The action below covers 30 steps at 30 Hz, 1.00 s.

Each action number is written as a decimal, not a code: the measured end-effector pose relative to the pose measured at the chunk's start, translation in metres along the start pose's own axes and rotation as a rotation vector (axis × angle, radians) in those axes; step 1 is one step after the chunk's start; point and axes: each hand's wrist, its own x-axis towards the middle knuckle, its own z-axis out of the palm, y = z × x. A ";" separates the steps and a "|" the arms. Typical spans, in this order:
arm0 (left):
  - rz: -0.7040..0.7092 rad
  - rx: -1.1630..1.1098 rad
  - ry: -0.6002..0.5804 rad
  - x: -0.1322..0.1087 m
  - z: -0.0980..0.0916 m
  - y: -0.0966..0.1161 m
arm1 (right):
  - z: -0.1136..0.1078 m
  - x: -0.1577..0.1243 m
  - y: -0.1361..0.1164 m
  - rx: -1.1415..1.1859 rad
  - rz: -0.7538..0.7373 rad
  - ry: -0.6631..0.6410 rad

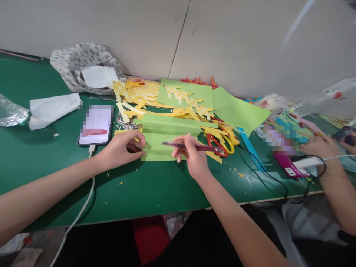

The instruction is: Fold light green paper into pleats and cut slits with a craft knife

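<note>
A light green sheet of paper (164,130) with crosswise folds lies before me on the green table. My left hand (125,146) is curled at its left edge, thumb and fingers pinching the paper there. Over the sheet's right part, my right hand (193,154) grips a slim dark purple pen (180,145), held nearly level with its thin end pointing left. Beyond the folded sheet lie yellow paper strips (178,112) and yellow-and-white woven paper pieces (144,97). Scissors with yellow handles (230,144) and a pair with red handles (210,142) rest right of the sheet.
A phone (97,124) on a white cable (89,200) lies left of my hands. Behind stand a patterned cloth bag (63,68) and larger green sheets (236,109). A blue strip (251,150), a magenta power bank (290,167) and another person's hand (319,148) are rightward.
</note>
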 end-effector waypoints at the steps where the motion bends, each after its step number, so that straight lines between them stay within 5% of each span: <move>1: -0.013 -0.010 0.004 0.000 -0.001 0.000 | -0.004 -0.001 -0.005 -0.075 -0.085 -0.019; 5: -0.046 0.006 0.045 0.001 -0.002 0.000 | -0.022 -0.003 -0.016 -0.541 -0.258 -0.095; 9: -0.011 0.163 0.043 0.000 -0.004 0.007 | -0.026 -0.003 -0.002 -0.882 -0.185 -0.260; 17: 0.181 0.390 0.001 -0.002 -0.004 0.007 | -0.015 -0.005 0.003 -1.015 -0.287 -0.310; 30: 0.044 0.496 -0.017 -0.001 0.002 0.008 | 0.011 0.004 0.020 -1.195 -0.417 -0.082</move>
